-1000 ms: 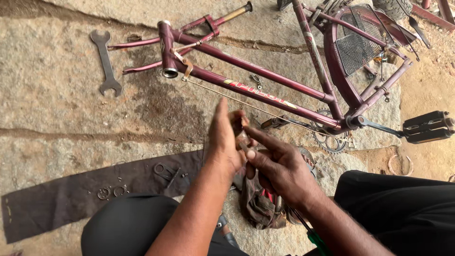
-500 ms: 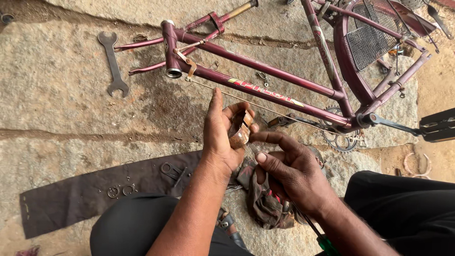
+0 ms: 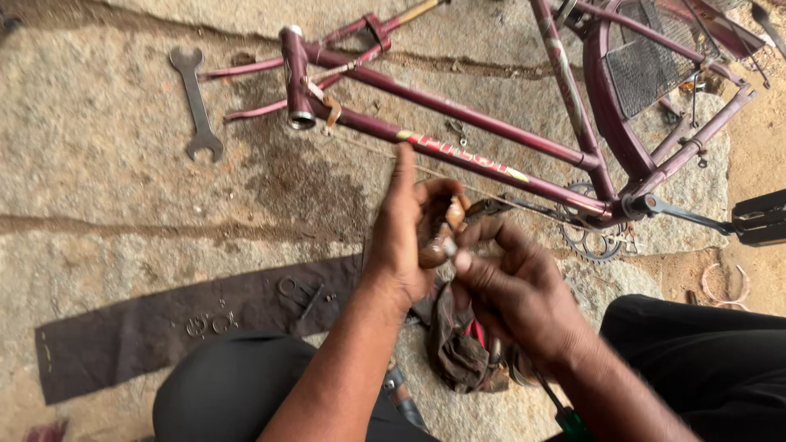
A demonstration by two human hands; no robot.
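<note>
Grease could be the trouble here: both hands close on one small brownish metal part point(image 3: 446, 233), the left hand point(image 3: 409, 237) cupping it, the right hand point(image 3: 512, 290) pinching at its end above the knees, and it might slip down among the stones. Below hangs one dirty rag point(image 3: 458, 344). One dark strip point(image 3: 155, 331) holds a few loose rings that could scatter. One spanner point(image 3: 195, 102) and one maroon bicycle frame point(image 3: 458, 131) lie on the stone floor point(image 3: 98, 196).

Rough, stained stone slabs point(image 3: 123, 205) meet sandy ground point(image 3: 757, 139) in daylight
</note>
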